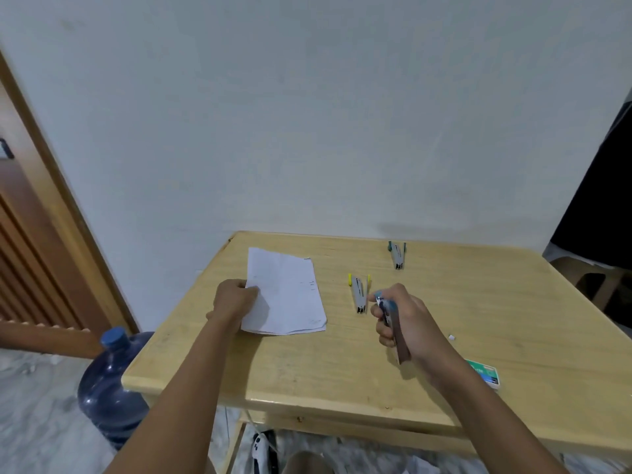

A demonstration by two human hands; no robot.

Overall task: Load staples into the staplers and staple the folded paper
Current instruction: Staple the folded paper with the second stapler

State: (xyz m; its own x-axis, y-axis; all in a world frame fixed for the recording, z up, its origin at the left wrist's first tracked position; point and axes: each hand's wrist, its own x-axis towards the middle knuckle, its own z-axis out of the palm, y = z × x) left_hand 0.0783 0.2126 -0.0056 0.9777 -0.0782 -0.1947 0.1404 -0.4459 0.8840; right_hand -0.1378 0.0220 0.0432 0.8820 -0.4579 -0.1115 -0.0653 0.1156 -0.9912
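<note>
Right hand point(412, 321): fingers curled round a blue-tipped stapler point(400, 343), lifted off the surface point(325, 374), its blue end pointing away from me. I judge it is held this way to bring it across to the paper.

Left hand point(236, 301): fingers and thumb pinch the near left edge of the folded paper point(287, 292), which lies flat on the surface. The grip looks meant to steady the sheet or raise its edge for stapling.

Between the hands, just beside the right one, a yellow-trimmed stapler point(359, 295) lies closed on the surface. A teal-trimmed stapler point(397, 256) lies further back, near the wall. Whether either is loaded cannot be told.

A green staple box point(487, 372) sits at my right forearm, within reach for loading. Whether it is open cannot be told.

No staple is visible in the paper; I judge stapling not yet done.
</note>
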